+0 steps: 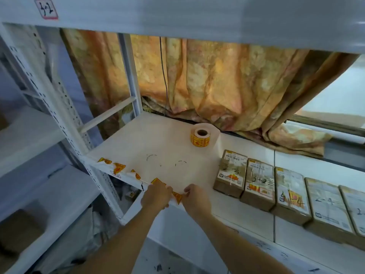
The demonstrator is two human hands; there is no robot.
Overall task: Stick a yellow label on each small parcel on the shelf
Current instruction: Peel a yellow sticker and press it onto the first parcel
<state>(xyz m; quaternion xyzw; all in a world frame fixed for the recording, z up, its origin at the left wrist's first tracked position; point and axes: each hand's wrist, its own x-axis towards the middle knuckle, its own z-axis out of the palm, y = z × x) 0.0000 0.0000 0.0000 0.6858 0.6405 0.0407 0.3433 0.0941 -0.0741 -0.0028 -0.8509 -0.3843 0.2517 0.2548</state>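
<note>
Several small brown parcels lie in a row on the white shelf (158, 147), from the first parcel (230, 174) rightward past a third one (290, 192). The first three carry yellow labels; the parcels further right show none. A roll of yellow labels (201, 137) stands behind them. Several loose yellow labels (119, 167) hang stuck along the shelf's front edge. My left hand (157, 195) and my right hand (195, 198) meet at that edge, both pinching one yellow label (177, 196) between them.
An orange patterned curtain (217, 82) hangs behind the shelf. The upper shelf board (177, 14) overhangs close above. A white perforated upright (65, 119) stands at left, with another shelf unit (29, 125) beyond it.
</note>
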